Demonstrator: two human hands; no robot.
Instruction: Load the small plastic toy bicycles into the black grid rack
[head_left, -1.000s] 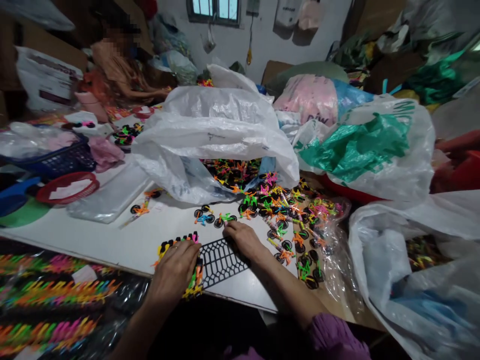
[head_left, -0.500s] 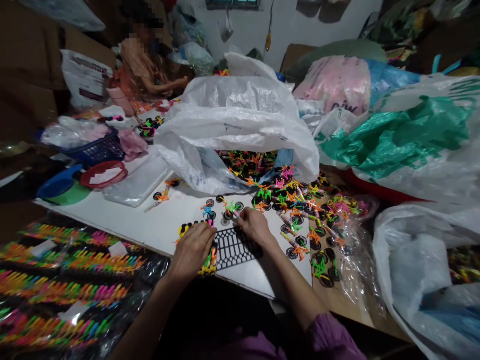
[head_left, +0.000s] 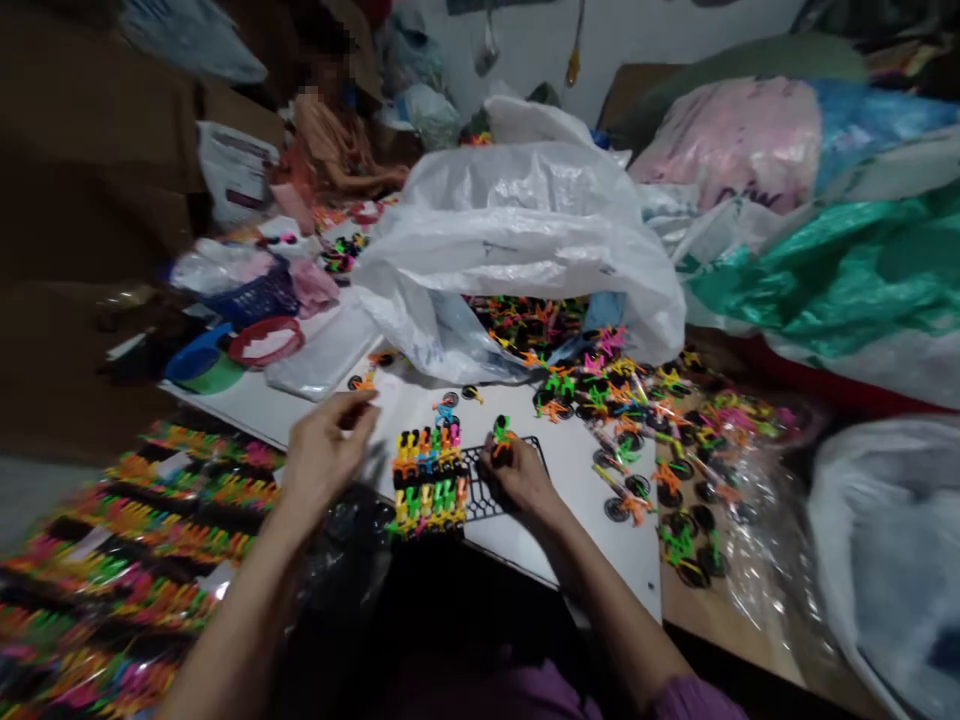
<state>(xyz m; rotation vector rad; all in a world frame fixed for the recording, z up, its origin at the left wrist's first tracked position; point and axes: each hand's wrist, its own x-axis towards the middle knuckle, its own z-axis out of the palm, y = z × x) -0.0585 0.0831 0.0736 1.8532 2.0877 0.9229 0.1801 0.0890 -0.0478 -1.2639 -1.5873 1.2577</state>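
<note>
A: The right hand [head_left: 517, 480] is curled closed on a tiny plastic toy bicycle [head_left: 501, 435], right at the black lattice frame [head_left: 506, 480]; the left hand [head_left: 326, 452] is raised off the table, thumb and fingers close together.

B: Is the left one holding anything?

A: I can't tell; it's blurred, and anything between those fingertips would be too small to make out.

B: What do the bicycles look like?

A: Neon plastic frames in green, orange, pink, yellow and blue, on black wheels; each one is no bigger than the fingers around it.

B: How many are on the lattice?

A: Two packed rows of bicycles [head_left: 429, 480], about six in each, so roughly twelve, just left of the one in the right hand; the lattice's far end shows bare.

B: And the others?

A: Too many to count; a loose heap of bicycles [head_left: 600, 410] lies on the white board [head_left: 577, 540], more sit in the mouth of one white plastic sack [head_left: 517, 215], and others spill over one clear plastic bag [head_left: 757, 560] at the board's right edge; a few single ones lie near the lattice.

B: Anyone else here?

A: One person [head_left: 334, 140], at the far end of the table.
</note>
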